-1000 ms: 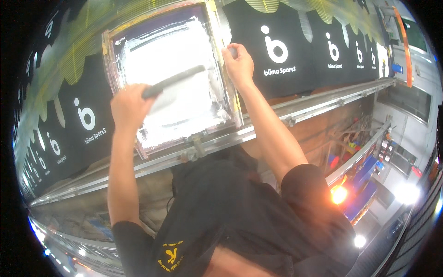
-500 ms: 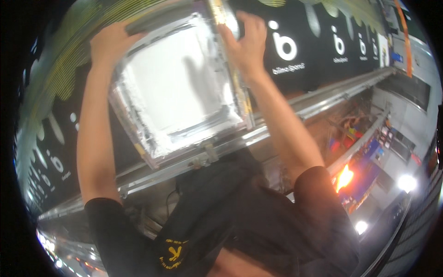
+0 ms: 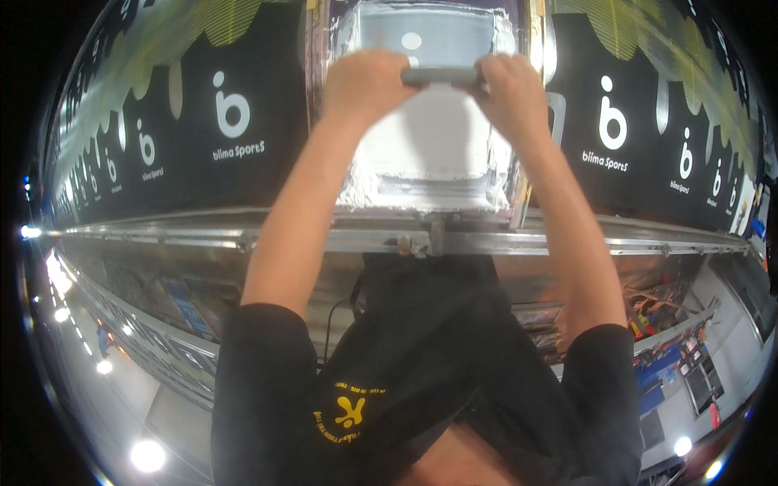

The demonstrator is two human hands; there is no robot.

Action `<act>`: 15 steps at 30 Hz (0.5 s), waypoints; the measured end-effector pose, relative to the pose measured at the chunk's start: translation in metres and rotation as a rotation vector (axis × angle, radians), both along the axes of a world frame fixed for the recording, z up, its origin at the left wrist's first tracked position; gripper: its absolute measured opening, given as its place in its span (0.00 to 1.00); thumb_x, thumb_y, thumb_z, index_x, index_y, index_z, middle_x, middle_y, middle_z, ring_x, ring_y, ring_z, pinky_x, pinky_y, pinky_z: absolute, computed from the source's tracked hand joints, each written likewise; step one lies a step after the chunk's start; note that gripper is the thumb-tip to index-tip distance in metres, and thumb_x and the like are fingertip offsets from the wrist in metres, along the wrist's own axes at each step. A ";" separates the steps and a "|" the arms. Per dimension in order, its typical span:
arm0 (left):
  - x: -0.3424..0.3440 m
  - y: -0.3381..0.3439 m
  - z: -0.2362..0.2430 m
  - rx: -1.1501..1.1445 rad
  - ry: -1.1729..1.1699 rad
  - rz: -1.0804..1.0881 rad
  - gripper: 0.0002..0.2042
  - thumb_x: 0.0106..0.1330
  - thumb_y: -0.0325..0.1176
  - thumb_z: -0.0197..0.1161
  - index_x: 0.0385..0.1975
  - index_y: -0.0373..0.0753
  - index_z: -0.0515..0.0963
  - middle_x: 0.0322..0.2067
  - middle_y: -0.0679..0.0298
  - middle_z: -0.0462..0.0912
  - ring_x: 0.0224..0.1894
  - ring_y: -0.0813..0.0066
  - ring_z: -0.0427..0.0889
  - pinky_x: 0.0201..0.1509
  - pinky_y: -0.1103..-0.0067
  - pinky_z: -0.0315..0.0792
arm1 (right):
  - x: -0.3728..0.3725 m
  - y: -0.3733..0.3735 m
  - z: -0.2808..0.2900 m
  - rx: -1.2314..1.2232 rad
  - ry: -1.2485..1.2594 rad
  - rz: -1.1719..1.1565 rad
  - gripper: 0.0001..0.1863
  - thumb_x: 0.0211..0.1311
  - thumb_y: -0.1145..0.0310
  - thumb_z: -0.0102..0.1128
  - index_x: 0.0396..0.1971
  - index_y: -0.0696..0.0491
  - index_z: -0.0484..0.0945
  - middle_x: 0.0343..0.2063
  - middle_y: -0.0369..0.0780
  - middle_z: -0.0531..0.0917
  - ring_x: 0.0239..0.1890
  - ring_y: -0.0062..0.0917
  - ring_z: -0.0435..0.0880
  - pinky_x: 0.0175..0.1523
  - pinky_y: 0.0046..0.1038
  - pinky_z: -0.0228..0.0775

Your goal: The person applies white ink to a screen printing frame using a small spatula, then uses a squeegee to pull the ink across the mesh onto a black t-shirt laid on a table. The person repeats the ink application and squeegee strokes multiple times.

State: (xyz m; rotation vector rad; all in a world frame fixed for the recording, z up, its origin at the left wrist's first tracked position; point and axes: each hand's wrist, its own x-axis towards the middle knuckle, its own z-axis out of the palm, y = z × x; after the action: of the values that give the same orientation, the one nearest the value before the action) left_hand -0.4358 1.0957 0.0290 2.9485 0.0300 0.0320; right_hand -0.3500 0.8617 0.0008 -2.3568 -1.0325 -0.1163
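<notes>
Both my hands are closed on a grey-handled squeegee held crosswise (image 3: 442,75); my left hand (image 3: 365,91) grips its left end and my right hand (image 3: 512,95) its right end. Below it lies a rectangular printing screen (image 3: 320,40), its inner border smeared with thick white ink (image 3: 361,190). White covers the part of the mesh nearer me. Beyond the squeegee the mesh looks greyish, and a pale printed mark shows through there. The squeegee's blade is mostly hidden by shadow and blur.
Black printed fabric panels (image 3: 275,154) with white logos and yellow-green patterning extend on both sides of the screen. A metal rail (image 3: 340,240) runs along the near edge of the table, with a clamp-like fitting (image 3: 438,235) below the screen. Shelving with assorted items (image 3: 656,316) stands at the right.
Earlier my hands were apart at the two sides of the screen frame; now both are on the squeegee above the mesh. The view has turned level, and the screen lies straight ahead.
</notes>
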 end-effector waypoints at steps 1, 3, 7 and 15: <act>-0.026 -0.010 -0.002 -0.021 -0.004 0.000 0.19 0.54 0.58 0.78 0.29 0.48 0.87 0.30 0.64 0.88 0.36 0.56 0.89 0.37 0.62 0.81 | -0.022 -0.011 0.001 -0.010 0.025 0.005 0.18 0.55 0.60 0.82 0.33 0.53 0.81 0.29 0.40 0.84 0.36 0.41 0.82 0.45 0.44 0.74; -0.083 -0.035 -0.007 -0.064 -0.098 -0.005 0.14 0.48 0.47 0.83 0.28 0.50 0.87 0.28 0.67 0.87 0.33 0.60 0.88 0.35 0.65 0.81 | -0.074 -0.036 0.000 -0.024 0.030 0.023 0.16 0.52 0.66 0.81 0.35 0.52 0.80 0.31 0.39 0.84 0.38 0.40 0.82 0.47 0.41 0.74; -0.157 -0.075 -0.003 -0.039 -0.040 0.037 0.18 0.44 0.33 0.82 0.38 0.48 0.87 0.36 0.71 0.89 0.40 0.67 0.87 0.43 0.70 0.79 | -0.141 -0.066 0.002 0.045 0.054 0.014 0.18 0.45 0.77 0.74 0.38 0.51 0.80 0.38 0.39 0.83 0.43 0.39 0.80 0.49 0.39 0.71; -0.209 -0.113 0.047 -0.148 0.115 0.028 0.21 0.44 0.31 0.77 0.43 0.44 0.86 0.36 0.66 0.86 0.42 0.63 0.86 0.45 0.68 0.79 | -0.183 -0.110 0.030 -0.015 0.204 0.152 0.20 0.41 0.75 0.76 0.38 0.50 0.81 0.36 0.38 0.81 0.42 0.37 0.80 0.48 0.40 0.69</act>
State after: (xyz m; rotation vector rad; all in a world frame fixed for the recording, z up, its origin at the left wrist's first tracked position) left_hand -0.6444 0.9828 0.0762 2.7989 0.0861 -0.1303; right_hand -0.5327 0.7517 0.0305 -2.2391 -1.1087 0.1861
